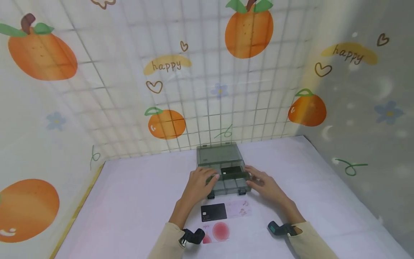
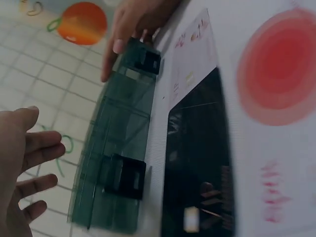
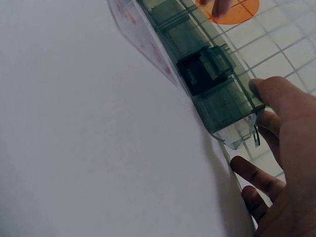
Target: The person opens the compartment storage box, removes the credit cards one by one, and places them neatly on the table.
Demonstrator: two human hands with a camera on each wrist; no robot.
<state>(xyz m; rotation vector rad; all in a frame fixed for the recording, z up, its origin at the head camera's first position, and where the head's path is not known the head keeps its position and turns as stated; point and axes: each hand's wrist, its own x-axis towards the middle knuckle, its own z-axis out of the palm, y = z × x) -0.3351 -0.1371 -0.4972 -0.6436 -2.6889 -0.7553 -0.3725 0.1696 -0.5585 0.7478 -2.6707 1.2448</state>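
Observation:
A translucent green compartment box point(image 1: 229, 185) stands on the white-covered table, its lid point(image 1: 220, 154) tilted back. Inside its rear part lies a black card point(image 1: 231, 170). My left hand point(image 1: 200, 181) is over the box's left part, fingers loosely bent; in the left wrist view the same hand point(image 2: 19, 168) shows spread fingers around nothing. At the box's right end is my right hand point(image 1: 266, 183). Its thumb point(image 3: 276, 94) rests at the front corner, and the other fingers lie loosely beside the end wall. Two dark latches point(image 2: 126, 175) show along the front side.
In front of the box lie a black VIP card point(image 1: 214, 212), a pale pink card point(image 1: 239, 208) with small prints and a card with red circles point(image 1: 221, 231). A wire grid covered by an orange-print sheet point(image 1: 207, 100) rises behind the table.

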